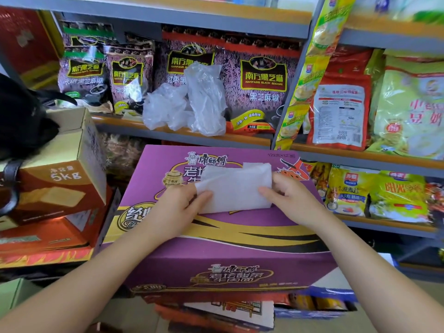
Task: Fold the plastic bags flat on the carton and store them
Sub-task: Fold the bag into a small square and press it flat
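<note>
The fold is under way: a white plastic bag lies flattened on the purple carton, the left hand and right hand pinching its ends between their fingers. Next probably another fold, then storing. Crumpled bags wait on the far shelf before packets reading "NANFANG BLACK SESAME"; a left box says "5kg".

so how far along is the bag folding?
Midway, it seems. In hand: one plastic bag lies folded into a flat rectangle on the purple carton, with the left hand and right hand gripping its ends. Left: crumpled bags sit unfolded on the shelf. Nothing visibly stored yet.
</note>
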A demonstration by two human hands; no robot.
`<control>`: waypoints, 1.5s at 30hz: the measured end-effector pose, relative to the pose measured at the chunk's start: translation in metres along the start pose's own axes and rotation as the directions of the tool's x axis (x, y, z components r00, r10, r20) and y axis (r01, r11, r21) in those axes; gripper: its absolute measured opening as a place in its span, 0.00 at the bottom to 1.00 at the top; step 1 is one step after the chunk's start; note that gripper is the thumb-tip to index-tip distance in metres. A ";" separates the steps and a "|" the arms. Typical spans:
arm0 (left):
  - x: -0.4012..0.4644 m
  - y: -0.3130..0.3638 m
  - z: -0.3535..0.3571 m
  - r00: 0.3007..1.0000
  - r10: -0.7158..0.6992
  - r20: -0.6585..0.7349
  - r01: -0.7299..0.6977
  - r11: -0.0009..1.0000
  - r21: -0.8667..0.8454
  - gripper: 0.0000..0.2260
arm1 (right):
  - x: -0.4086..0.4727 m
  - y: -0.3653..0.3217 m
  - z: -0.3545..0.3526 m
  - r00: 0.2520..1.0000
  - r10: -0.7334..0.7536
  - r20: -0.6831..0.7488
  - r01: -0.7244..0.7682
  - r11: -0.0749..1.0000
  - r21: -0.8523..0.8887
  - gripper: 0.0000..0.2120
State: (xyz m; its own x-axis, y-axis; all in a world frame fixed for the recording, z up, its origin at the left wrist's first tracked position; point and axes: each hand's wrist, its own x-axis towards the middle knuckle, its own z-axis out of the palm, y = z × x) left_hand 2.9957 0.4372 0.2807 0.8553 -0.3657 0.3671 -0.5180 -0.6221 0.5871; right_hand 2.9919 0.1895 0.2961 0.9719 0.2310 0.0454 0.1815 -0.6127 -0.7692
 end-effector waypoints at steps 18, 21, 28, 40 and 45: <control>0.050 0.016 0.020 0.947 -0.315 -0.060 0.317 0.886 0.339 0.09 | 0.040 -0.004 0.016 0.922 0.114 -0.369 -0.226 0.934 -0.276 0.17; 0.049 0.015 0.018 0.931 -0.359 -0.071 0.364 0.891 0.272 0.13 | 0.043 -0.006 0.015 0.929 0.104 -0.356 -0.212 0.936 -0.279 0.12; 0.040 0.011 0.026 0.999 0.035 0.002 -0.029 0.814 0.580 0.17 | 0.053 -0.001 0.015 0.916 0.170 -0.362 -0.271 0.930 -0.247 0.10; 0.032 -0.002 0.029 0.923 -0.203 0.326 -0.014 0.831 0.556 0.44 | 0.039 -0.027 0.056 0.956 -0.290 0.053 0.226 0.605 -0.764 0.27; 0.032 0.001 0.026 0.895 -0.253 0.367 -0.006 0.816 0.577 0.44 | 0.048 -0.005 0.041 0.992 -0.016 0.127 0.103 0.682 -0.724 0.31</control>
State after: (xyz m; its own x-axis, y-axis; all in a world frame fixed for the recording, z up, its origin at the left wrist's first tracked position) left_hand 3.0227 0.4073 0.2740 0.9018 -0.4239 -0.0845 -0.4200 -0.9055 0.0606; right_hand 3.0317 0.2345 0.2764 0.9421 0.3346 -0.0235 0.3328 -0.9412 -0.0582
